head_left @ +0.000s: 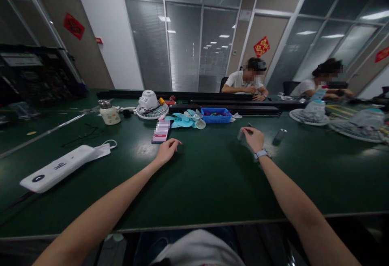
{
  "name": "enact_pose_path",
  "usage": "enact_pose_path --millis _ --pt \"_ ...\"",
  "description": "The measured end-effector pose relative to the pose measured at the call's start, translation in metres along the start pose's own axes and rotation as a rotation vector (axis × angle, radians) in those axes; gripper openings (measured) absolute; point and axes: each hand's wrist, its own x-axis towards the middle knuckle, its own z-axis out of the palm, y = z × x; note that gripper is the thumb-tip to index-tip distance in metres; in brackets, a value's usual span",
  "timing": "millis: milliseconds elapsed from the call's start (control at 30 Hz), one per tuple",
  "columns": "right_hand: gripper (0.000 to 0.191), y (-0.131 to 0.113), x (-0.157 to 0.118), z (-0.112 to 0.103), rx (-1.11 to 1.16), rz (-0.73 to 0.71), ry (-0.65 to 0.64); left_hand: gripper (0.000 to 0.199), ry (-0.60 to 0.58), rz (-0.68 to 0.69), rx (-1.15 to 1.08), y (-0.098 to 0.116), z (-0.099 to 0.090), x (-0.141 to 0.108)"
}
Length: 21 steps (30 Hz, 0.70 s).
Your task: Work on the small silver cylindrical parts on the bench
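Observation:
My right hand (254, 138) is over the right part of the green table (200, 185), its fingers pinched at the top of a small metal cylinder (240, 135). A second metal cylinder (281, 134) stands on the table to the right of that hand. My left hand (169, 151) rests near the table surface with its fingers apart and nothing in them. Just beyond it lies a phone (161, 131) with a lit screen. Light blue fan blades (184, 119) are behind the phone, beside a blue tray (216, 115) holding small parts.
On the left are a white elongated device (60, 168), a patterned bottle (109, 114) and a white fan part (150, 106). More fan assemblies (311, 114) sit at the right. Two people are seated across the table, beyond long black bars (188, 96).

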Motion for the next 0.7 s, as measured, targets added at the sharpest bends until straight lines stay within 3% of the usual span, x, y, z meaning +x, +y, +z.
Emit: enact_pose_path --millis 433,700 --pt "0.045 -0.0054 -0.0008 0.0089 -0.036 0.03 0.054 0.038 0.0 -0.005 0.013 0.0008 0.001 0.0003" --pt "0.04 -0.0046 0.0009 0.0034 -0.085 0.045 0.042 0.039 0.0 -0.004 0.016 0.0039 0.001 -0.0014"
